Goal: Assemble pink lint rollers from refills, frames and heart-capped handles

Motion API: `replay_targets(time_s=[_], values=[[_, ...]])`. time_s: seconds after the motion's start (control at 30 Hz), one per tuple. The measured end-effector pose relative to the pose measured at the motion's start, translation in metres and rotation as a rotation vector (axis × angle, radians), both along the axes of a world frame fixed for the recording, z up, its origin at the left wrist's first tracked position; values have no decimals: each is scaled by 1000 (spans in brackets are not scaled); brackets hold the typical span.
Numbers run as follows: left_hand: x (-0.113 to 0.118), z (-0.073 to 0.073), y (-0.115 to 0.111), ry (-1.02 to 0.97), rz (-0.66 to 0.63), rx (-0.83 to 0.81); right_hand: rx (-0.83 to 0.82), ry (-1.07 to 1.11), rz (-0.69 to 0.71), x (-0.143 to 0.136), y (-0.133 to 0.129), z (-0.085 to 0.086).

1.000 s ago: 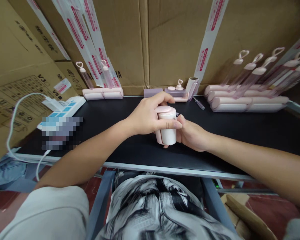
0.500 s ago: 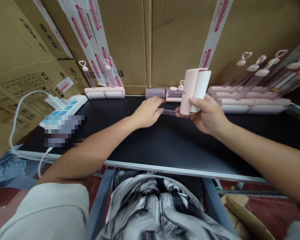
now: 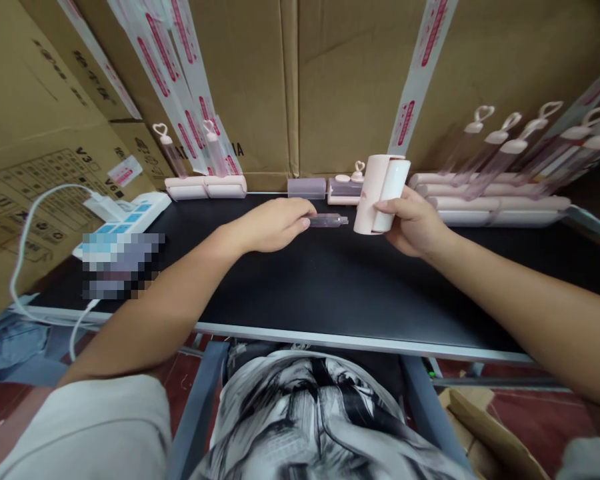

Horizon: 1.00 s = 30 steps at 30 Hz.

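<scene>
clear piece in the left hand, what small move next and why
I'd probably have the left hand ease the clear piece toward the pink-and-white cylinder, to try the fit. Its narrow end points that way, a small gap parts the two, and the right hand grips the cylinder. The similar pink bodies at the right have clear stems.

Tabletop: black, pale metal edge, below left hand and right hand.
Cardboard wall: brown, beyond both hands; white-and-red tape.
Floor: reddish, lower, nearer wearer than right hand.
Light: soft, fairly dim.
</scene>
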<state>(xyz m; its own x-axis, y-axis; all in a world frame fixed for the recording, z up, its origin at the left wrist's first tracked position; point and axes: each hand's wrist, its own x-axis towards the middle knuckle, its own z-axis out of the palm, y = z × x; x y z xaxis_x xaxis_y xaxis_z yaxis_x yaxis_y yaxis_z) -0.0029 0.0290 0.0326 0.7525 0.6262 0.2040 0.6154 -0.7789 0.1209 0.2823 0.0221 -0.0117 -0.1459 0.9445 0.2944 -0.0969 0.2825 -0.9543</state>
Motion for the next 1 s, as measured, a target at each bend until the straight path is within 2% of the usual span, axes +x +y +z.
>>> replay_targets(time_s=[0.1, 0.17, 0.53, 0.77, 1.0], values=[[-5, 17, -10, -99, -47, 36, 9, 26, 45, -1, -5, 3], [-4, 21, -13, -136, -52, 66, 6, 43, 73, -2, -10, 4], [4, 14, -18, -193, 9, 131, -1, 27, 152, -8, -26, 5], [5, 13, -16, -139, 52, 138, 63, 18, 93, -10, -23, -2], [7, 14, -17, -95, 84, 129, 185, -128, -17, -4, -16, -17]])
